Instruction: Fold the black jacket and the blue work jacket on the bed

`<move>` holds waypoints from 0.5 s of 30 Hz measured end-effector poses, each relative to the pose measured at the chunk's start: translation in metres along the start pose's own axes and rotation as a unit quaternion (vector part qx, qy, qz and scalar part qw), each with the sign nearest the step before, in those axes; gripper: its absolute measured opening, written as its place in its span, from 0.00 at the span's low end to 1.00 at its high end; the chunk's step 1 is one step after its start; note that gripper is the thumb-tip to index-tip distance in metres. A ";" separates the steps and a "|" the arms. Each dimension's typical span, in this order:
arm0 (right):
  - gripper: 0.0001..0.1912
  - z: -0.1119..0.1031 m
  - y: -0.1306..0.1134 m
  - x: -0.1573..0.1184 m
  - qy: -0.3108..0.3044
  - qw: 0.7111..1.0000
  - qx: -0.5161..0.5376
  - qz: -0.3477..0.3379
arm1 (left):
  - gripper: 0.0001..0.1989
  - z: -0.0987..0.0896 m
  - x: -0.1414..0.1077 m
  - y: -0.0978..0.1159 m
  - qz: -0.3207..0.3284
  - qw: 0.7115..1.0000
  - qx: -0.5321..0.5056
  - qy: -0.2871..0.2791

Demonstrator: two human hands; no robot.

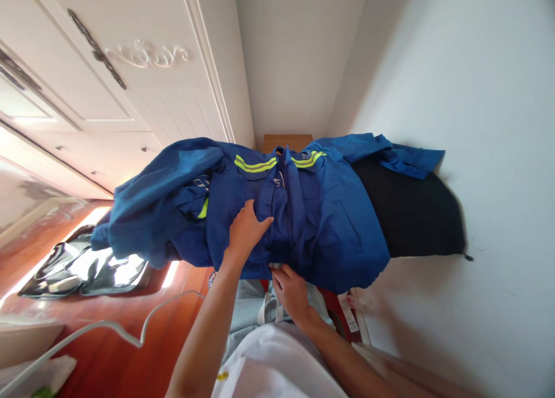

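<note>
A blue work jacket (342, 213) with yellow-green stripes lies front up across a black-covered board (407, 213). Its sleeves spread to both sides, and the left one droops over that end. My left hand (248, 229) rests on the jacket's front, left of the centre opening, with thumb and fingers apart. At the bottom hem, near that same opening, my right hand (289, 289) has its fingers closed on the edge of the cloth. Part of the fingertips is hidden there.
A white wardrobe (160, 109) stands on the left, and a pale wall (485, 126) rises on the right. A white cord (141, 337) runs over the red-brown floor. Dark, shiny bags (87, 271) lie at the far left. Behind the jacket shows a wooden piece (288, 140).
</note>
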State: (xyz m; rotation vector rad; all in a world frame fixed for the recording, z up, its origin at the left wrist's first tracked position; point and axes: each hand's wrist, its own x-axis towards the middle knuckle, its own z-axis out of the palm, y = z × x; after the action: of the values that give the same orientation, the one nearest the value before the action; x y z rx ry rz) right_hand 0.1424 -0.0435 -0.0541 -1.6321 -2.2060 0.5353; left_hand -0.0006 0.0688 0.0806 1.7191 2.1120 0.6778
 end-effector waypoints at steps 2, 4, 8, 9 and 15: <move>0.14 0.004 0.002 -0.009 0.083 0.996 0.015 -0.039 | 0.37 0.002 -0.025 -0.013 -0.015 1.000 -0.020 -0.013; 0.13 0.004 0.002 -0.018 0.171 0.980 0.043 -0.087 | 0.33 0.006 -0.040 -0.027 -0.031 0.995 -0.091 -0.020; 0.08 -0.001 -0.002 -0.031 0.265 0.942 0.129 -0.162 | 0.26 0.016 -0.050 -0.042 -0.081 0.940 -0.332 -0.006; 0.08 -0.001 -0.003 -0.033 0.265 0.937 0.151 -0.167 | 0.26 0.018 -0.051 -0.043 -0.090 0.918 -0.386 0.005; 0.12 0.012 -0.007 -0.045 0.286 0.912 0.246 -0.159 | 0.28 0.026 -0.049 -0.047 -0.114 0.808 -0.577 0.036</move>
State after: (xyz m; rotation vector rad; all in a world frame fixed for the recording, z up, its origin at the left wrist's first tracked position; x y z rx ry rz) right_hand 0.1437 -0.0898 -0.0633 -0.9767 -1.6692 0.4056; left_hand -0.0142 0.0173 0.0307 0.7266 1.3082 1.5186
